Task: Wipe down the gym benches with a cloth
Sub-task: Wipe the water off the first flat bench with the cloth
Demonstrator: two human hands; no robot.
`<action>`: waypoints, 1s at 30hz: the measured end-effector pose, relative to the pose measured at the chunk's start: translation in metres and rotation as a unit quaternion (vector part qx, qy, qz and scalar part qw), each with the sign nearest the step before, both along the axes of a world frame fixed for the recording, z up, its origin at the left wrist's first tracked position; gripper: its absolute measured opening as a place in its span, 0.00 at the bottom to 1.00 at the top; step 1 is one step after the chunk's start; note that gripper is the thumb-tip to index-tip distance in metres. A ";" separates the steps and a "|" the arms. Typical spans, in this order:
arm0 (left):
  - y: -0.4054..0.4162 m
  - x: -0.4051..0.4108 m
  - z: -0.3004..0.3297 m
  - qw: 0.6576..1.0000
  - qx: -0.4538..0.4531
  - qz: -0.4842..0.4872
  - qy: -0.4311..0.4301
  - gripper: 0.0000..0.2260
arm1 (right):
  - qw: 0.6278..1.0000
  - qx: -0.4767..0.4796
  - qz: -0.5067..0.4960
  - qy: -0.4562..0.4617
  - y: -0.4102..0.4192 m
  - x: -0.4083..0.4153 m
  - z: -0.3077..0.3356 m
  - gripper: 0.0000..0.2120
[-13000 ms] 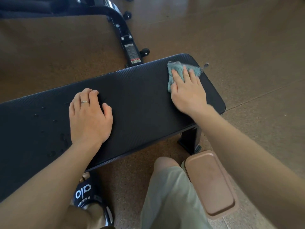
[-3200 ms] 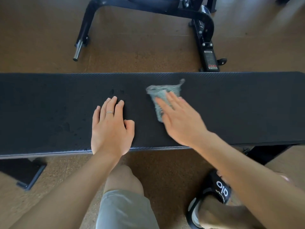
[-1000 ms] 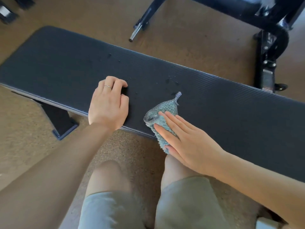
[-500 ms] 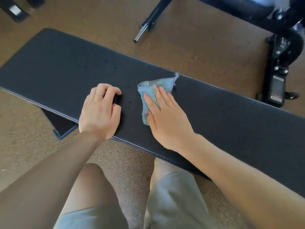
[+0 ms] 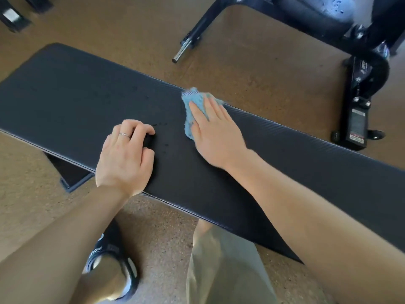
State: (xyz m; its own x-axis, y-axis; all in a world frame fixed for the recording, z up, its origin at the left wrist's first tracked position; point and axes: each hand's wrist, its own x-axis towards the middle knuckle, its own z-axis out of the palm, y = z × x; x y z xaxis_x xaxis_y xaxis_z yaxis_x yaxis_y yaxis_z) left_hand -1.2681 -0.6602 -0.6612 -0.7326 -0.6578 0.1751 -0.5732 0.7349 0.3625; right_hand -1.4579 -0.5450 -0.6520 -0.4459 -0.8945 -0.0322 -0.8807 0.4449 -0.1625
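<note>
Lying long and slanted across the brown floor (image 5: 263, 69) is the black bench (image 5: 65, 99). Its far left end is round. A dark foot (image 5: 70, 174) of the bench shows under its near edge on the left. The left hand (image 5: 123, 159) rests on the bench top near that edge. Its fingers are bent and close together, holding nothing, and one wears a thin ring (image 5: 124, 134). Just right of it are a few small wet spots (image 5: 163, 134). Next comes the blue cloth (image 5: 192, 106), lying on the bench near the far edge. The right hand (image 5: 215, 132) presses flat on it with straight fingers, close together. Behind, on the right, stands a black machine frame (image 5: 359, 102).
</note>
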 end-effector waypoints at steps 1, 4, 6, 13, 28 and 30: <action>0.000 0.001 0.000 1.000 0.001 -0.001 -0.001 0.16 | 1.000 0.002 -0.014 0.004 0.027 0.000 0.001 0.27; 0.000 0.000 -0.001 1.000 0.009 -0.009 -0.001 0.16 | 0.997 0.039 -0.067 0.002 0.092 -0.014 0.005 0.30; 0.000 0.001 -0.001 1.000 0.008 -0.013 0.000 0.16 | 0.991 0.044 -0.130 -0.003 0.093 -0.017 0.003 0.28; 0.002 -0.003 0.003 1.000 0.009 -0.010 0.005 0.16 | 0.997 0.000 -0.076 0.016 -0.020 0.012 -0.005 0.27; 0.000 0.001 0.004 1.000 0.020 -0.020 0.010 0.19 | 0.990 -0.001 -0.137 0.006 -0.033 -0.024 -0.003 0.22; 0.000 0.002 0.004 0.999 0.024 -0.024 0.016 0.18 | 0.993 0.004 -0.115 -0.004 -0.039 -0.029 0.001 0.21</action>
